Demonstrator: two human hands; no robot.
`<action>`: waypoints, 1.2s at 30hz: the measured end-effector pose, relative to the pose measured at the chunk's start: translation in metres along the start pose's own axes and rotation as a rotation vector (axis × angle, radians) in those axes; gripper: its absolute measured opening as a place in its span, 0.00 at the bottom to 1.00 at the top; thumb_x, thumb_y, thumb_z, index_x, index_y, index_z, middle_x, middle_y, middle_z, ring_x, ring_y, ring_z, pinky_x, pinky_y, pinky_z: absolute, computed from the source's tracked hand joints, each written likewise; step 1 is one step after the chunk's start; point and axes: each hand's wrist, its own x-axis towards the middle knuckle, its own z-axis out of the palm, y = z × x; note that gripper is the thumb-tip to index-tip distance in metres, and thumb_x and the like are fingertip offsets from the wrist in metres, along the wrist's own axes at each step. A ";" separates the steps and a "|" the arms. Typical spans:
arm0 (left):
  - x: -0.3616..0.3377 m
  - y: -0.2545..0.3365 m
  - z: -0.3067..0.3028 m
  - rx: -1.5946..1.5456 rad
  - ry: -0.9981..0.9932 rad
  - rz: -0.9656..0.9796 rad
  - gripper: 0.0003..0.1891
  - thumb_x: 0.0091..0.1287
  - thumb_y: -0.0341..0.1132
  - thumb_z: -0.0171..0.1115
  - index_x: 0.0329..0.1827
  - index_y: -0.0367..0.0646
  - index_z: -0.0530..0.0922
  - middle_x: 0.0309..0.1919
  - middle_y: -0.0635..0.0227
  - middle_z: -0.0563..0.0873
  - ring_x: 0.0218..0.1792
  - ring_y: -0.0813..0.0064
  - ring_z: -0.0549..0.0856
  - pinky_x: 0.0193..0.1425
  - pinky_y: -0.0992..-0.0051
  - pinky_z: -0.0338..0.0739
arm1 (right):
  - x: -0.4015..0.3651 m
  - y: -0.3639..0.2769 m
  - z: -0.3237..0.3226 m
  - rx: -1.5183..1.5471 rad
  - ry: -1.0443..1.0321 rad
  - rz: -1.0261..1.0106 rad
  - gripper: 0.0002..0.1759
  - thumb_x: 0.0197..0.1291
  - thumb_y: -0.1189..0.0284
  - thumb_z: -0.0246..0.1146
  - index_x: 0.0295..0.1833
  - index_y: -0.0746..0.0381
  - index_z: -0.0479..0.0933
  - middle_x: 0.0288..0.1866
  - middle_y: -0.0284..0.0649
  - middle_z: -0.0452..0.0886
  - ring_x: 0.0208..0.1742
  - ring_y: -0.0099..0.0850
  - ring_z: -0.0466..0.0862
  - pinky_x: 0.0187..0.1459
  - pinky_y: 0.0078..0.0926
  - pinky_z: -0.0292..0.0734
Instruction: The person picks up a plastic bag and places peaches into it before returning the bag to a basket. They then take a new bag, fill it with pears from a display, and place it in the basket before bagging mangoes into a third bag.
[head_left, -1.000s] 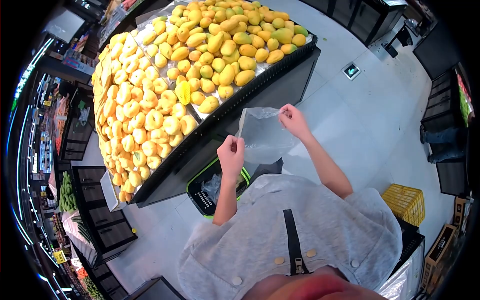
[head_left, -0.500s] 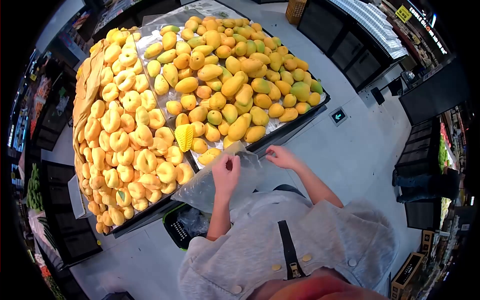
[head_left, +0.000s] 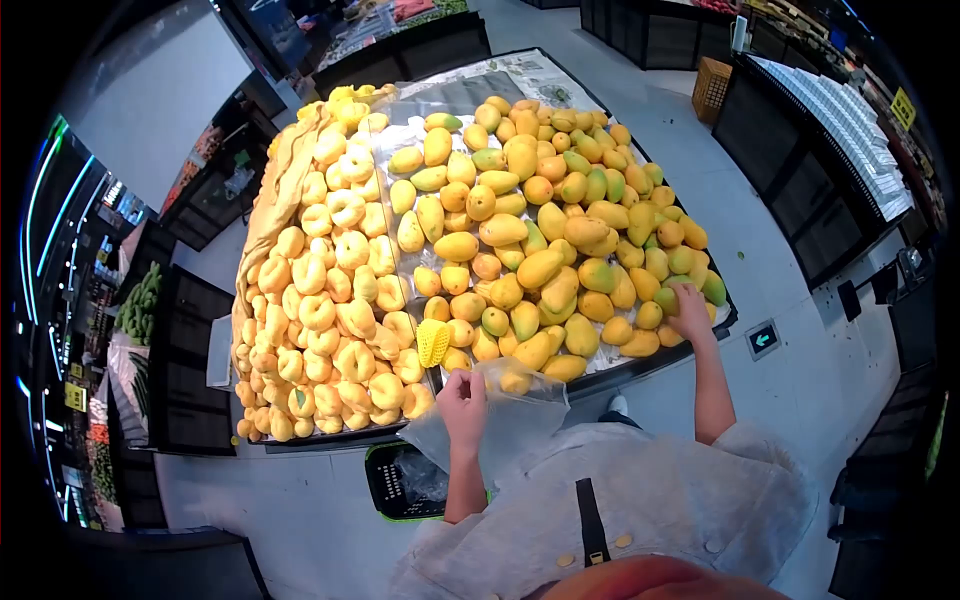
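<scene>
My left hand (head_left: 462, 410) is closed in a pinch on the rim of a clear plastic bag (head_left: 520, 403), which hangs by the stall's front edge. One mango shows through the film. My right hand (head_left: 691, 314) reaches onto the right edge of the mango pile (head_left: 560, 230), its fingers extended against a greenish mango (head_left: 667, 299). Part of the fingers is hidden, and no mango is lifted. A yellow foam fruit net (head_left: 433, 342) lies between the mangoes and the flat peaches (head_left: 318, 312) on the left.
Below the stall, a black basket (head_left: 385, 485) with green trim holds crumpled clear plastic. The stall's dark front edge (head_left: 640, 372) runs before me. A floor sign (head_left: 763, 340) with an arrow lies to the right. Dark display cases (head_left: 800, 170) stand beyond the aisle.
My right hand has moved from beside the bag, out to the right and forward, onto the mangoes. My left hand still holds the bag. The view has turned and shifted.
</scene>
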 end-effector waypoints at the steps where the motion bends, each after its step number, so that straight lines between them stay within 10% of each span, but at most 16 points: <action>1: 0.002 0.012 0.012 0.039 0.022 0.037 0.12 0.68 0.32 0.62 0.26 0.37 0.73 0.17 0.75 0.76 0.20 0.87 0.73 0.27 0.82 0.67 | 0.005 0.003 -0.003 0.042 -0.013 -0.005 0.40 0.38 0.74 0.73 0.63 0.54 0.70 0.59 0.44 0.72 0.62 0.52 0.70 0.63 0.45 0.71; 13: 0.019 0.082 0.186 0.235 -0.049 0.336 0.06 0.67 0.29 0.62 0.32 0.37 0.76 0.29 0.69 0.79 0.30 0.79 0.79 0.32 0.78 0.76 | 0.033 0.041 -0.062 0.958 -0.258 0.005 0.34 0.50 0.66 0.69 0.64 0.63 0.70 0.54 0.47 0.80 0.53 0.39 0.81 0.56 0.33 0.76; 20: -0.033 0.099 0.256 0.316 -0.219 0.371 0.05 0.66 0.29 0.64 0.35 0.35 0.79 0.30 0.65 0.84 0.31 0.76 0.83 0.35 0.76 0.78 | 0.035 -0.052 -0.068 0.788 -0.614 -0.528 0.27 0.59 0.57 0.64 0.58 0.63 0.75 0.52 0.42 0.80 0.54 0.32 0.79 0.58 0.28 0.72; 23: -0.053 0.107 0.258 0.333 -0.296 0.330 0.05 0.67 0.29 0.63 0.35 0.35 0.79 0.30 0.65 0.84 0.31 0.77 0.83 0.35 0.77 0.78 | 0.046 -0.100 -0.025 0.750 -1.151 -0.455 0.20 0.62 0.55 0.61 0.47 0.62 0.79 0.42 0.40 0.83 0.45 0.34 0.80 0.50 0.30 0.75; 36: -0.045 0.084 0.184 -0.926 -0.260 -0.072 0.14 0.78 0.38 0.44 0.31 0.47 0.62 0.15 0.73 0.67 0.10 0.80 0.66 0.13 0.83 0.61 | -0.013 -0.178 -0.017 0.945 -0.987 -0.950 0.17 0.65 0.58 0.60 0.46 0.62 0.79 0.38 0.39 0.83 0.42 0.32 0.80 0.48 0.31 0.75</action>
